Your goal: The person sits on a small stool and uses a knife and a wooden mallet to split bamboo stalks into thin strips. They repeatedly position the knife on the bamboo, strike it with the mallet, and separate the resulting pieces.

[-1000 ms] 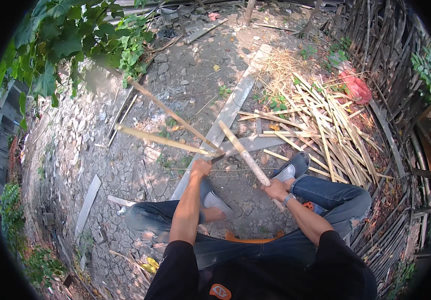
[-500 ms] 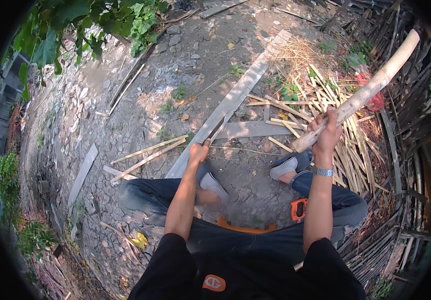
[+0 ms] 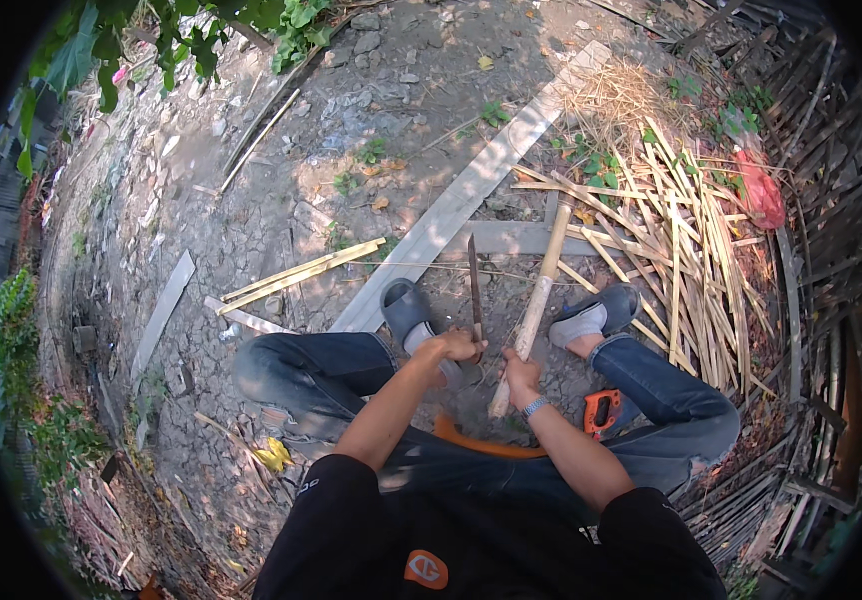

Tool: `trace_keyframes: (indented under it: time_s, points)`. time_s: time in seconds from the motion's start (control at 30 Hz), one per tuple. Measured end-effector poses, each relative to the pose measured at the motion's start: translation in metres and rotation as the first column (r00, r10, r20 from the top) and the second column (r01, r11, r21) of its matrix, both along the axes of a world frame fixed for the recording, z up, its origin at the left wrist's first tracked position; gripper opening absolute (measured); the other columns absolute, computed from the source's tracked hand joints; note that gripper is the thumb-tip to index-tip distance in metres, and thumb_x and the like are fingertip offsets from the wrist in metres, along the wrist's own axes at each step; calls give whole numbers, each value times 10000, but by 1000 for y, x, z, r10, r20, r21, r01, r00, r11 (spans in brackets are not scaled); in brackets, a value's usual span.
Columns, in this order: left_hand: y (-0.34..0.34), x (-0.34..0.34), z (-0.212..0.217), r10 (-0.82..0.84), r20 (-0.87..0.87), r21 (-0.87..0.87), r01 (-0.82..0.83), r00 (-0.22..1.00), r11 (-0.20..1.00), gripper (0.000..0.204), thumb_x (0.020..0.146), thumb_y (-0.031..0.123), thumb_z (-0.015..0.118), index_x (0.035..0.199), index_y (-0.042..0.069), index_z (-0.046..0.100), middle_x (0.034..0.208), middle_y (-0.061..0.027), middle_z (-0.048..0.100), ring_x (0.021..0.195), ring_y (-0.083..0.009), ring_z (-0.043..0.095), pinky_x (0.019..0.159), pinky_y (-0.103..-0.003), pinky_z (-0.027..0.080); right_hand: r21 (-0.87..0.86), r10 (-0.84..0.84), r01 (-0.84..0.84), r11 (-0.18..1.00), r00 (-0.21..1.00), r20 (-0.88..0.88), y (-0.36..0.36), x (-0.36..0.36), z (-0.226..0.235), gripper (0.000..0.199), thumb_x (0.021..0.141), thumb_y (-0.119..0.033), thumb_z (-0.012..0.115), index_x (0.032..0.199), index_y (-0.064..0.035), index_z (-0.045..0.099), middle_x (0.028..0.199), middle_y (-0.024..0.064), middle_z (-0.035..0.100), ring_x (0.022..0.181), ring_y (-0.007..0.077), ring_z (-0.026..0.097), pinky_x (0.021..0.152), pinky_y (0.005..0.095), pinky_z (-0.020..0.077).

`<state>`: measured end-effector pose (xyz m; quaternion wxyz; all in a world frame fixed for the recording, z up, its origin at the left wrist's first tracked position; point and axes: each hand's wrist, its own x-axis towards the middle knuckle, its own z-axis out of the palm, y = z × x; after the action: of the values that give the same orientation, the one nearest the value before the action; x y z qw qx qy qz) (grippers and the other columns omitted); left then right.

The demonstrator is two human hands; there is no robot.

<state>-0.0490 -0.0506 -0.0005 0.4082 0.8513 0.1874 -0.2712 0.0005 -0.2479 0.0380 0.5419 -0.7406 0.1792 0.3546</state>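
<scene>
In front of my lap, my left hand [image 3: 461, 346] is closed round the handle of a long, narrow-bladed knife [image 3: 474, 285]. Its dark blade points away from me. Just to the right, my right hand [image 3: 522, 376] grips a pale, round wooden stick [image 3: 543, 288] near its lower end. The stick leans forward and slightly right, apart from the blade. Both tools are between my sandalled feet. By my right thigh is an orange saw-like handle [image 3: 601, 412], partly hidden by my leg.
Beyond my right foot lies a heap of thin split wood strips [image 3: 686, 255], with dry straw [image 3: 611, 95] behind. A long flat board [image 3: 471, 190] crosses the ground diagonally. Two strips [image 3: 301, 275] lie left. An orange curved piece [image 3: 486, 442] shows before my lap. Stacked sticks [image 3: 821, 180] border the right.
My right hand has brought the stick down and left, from raised at the right to between my feet. The knife has come nearer and right, its blade now pointing straight ahead.
</scene>
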Motion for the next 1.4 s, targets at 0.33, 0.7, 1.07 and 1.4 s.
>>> trace_keyframes:
  time_s: [0.33,0.7,1.07,1.4]
  points:
    - [210,-32,-16,558,306,455,-633,772,626,570,864,224,714,1346,24,483,1319,-257,540,1248,-430,534,1032,-488,488,-452,550,-406,795,797,251,-10,-14,-4,710,770,-213,771,1374,-38,440,1368,275,371,1327,457,367,1094,499,358]
    - [256,-55,-80,362,75,883,-230,929,410,463,946,145,555,1408,142,515,1329,-106,571,1289,-295,497,1077,-481,403,-391,571,-447,805,764,300,-28,1,-18,408,829,-131,719,1194,-17,575,1181,203,517,1016,321,612,933,430,505]
    - [295,-18,-4,23,471,770,-424,882,476,159,931,182,599,1029,66,553,842,-145,682,826,-358,662,817,-495,493,-234,521,-471,850,693,498,-3,-1,-10,342,825,-54,725,1148,-49,612,1144,141,530,913,218,650,806,336,548]
    - [65,125,320,231,914,-137,-282,334,950,282,930,236,754,1022,41,572,681,-75,682,607,-145,676,543,-290,498,47,290,-582,812,472,832,69,59,157,670,832,-245,823,1363,-49,466,1369,199,463,1143,293,596,910,387,528]
